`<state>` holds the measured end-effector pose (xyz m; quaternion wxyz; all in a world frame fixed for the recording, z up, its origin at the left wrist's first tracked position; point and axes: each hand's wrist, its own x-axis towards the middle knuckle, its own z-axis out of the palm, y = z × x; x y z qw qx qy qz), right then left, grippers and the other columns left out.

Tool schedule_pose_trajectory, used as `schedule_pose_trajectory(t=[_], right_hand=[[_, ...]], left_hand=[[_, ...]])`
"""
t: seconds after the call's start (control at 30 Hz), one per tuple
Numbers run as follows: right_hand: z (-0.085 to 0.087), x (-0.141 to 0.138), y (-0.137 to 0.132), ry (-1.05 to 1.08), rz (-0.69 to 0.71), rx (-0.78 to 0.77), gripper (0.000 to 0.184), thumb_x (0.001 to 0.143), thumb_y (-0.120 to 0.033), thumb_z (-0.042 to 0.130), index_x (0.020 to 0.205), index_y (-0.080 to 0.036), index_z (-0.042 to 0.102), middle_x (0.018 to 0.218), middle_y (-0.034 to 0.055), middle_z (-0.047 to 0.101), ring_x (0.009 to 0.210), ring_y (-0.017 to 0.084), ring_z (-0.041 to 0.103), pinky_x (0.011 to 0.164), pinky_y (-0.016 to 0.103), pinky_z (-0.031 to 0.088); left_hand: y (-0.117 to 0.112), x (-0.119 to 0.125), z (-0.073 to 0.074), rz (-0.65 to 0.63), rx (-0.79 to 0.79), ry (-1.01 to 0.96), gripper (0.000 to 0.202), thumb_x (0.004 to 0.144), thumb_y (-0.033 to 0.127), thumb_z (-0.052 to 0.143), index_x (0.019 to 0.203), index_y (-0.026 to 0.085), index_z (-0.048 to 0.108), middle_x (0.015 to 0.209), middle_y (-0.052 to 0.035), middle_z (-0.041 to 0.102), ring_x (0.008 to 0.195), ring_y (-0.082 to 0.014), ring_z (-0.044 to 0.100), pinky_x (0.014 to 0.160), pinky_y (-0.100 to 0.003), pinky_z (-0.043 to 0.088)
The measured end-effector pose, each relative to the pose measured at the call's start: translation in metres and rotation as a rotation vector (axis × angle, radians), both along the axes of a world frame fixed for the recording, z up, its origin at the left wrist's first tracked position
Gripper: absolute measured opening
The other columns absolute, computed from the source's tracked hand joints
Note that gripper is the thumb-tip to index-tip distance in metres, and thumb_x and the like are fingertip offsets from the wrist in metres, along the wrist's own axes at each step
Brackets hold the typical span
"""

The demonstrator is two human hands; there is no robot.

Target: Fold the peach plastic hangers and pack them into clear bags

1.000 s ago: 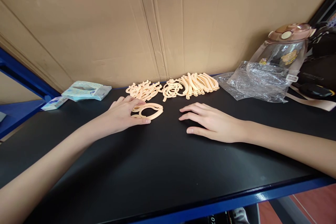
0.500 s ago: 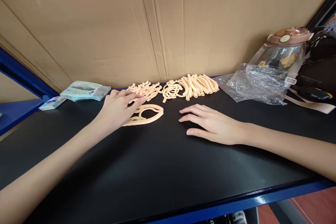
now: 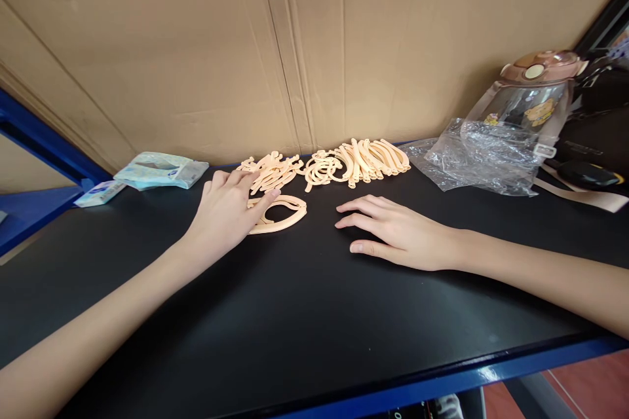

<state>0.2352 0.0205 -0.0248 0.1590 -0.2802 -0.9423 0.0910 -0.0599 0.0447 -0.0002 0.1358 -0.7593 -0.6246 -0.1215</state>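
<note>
My left hand (image 3: 227,206) hovers over the near-left part of a peach plastic folding hanger (image 3: 285,222) and hides some of it. Its thumb points right, apart from the fingers, and I see nothing held in it. The fingers reach the left edge of a pile of small peach plastic parts (image 3: 278,173); contact cannot be made out. Palm down on the black tabletop (image 3: 314,314), my right hand (image 3: 393,232) has its fingers spread and holds nothing. Beyond it are curved C-shaped pieces (image 3: 322,170) and a row of longer curved arms (image 3: 376,160).
A light-blue tissue pack (image 3: 162,170) and a smaller packet (image 3: 99,194) lie at the left. On the right, a crumpled clear plastic bag (image 3: 481,157) lies before a strapped water bottle (image 3: 535,91). Cardboard (image 3: 206,52) stands behind; a blue edge (image 3: 442,380) runs along the front.
My left hand has shifted slightly right, its thumb now over the hanger's upper edge, covering more of the hanger's left part. My right hand stays put.
</note>
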Motion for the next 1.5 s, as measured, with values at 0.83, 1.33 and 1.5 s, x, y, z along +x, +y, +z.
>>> schedule_pose_trajectory(t=[0.83, 1.33, 1.5], right_hand=[[0.002, 0.000, 0.009, 0.471, -0.445, 0.011, 0.017, 0.095, -0.032, 0.047, 0.099, -0.021, 0.060, 0.089, 0.0026, 0.067, 0.086, 0.019, 0.063, 0.088, 0.037, 0.043], [0.001, 0.002, 0.011, 0.411, -0.369, -0.002, 0.016, 0.094, -0.029, 0.049, 0.095, -0.020, 0.062, 0.088, 0.0034, 0.067, 0.086, 0.019, 0.061, 0.083, 0.035, 0.044], [0.001, 0.003, 0.011, 0.394, -0.347, -0.008, 0.014, 0.093, -0.026, 0.050, 0.093, -0.020, 0.062, 0.087, 0.0034, 0.067, 0.083, 0.018, 0.060, 0.081, 0.034, 0.043]], left_hand=[[-0.065, 0.053, 0.001, -0.445, -0.395, -0.527, 0.022, 0.088, 0.040, 0.058, 0.104, 0.034, 0.071, 0.108, 0.0005, 0.072, 0.105, -0.0246, 0.060, 0.091, -0.042, 0.049], [-0.003, -0.004, 0.029, -0.006, 0.063, -0.129, 0.035, 0.094, 0.042, 0.042, 0.100, 0.019, 0.067, 0.103, -0.0060, 0.069, 0.095, -0.0261, 0.054, 0.090, -0.043, 0.040], [0.022, -0.045, 0.037, 0.095, -0.037, -0.086, 0.041, 0.088, 0.052, 0.049, 0.096, 0.016, 0.068, 0.098, -0.0086, 0.067, 0.094, -0.0302, 0.055, 0.083, -0.043, 0.041]])
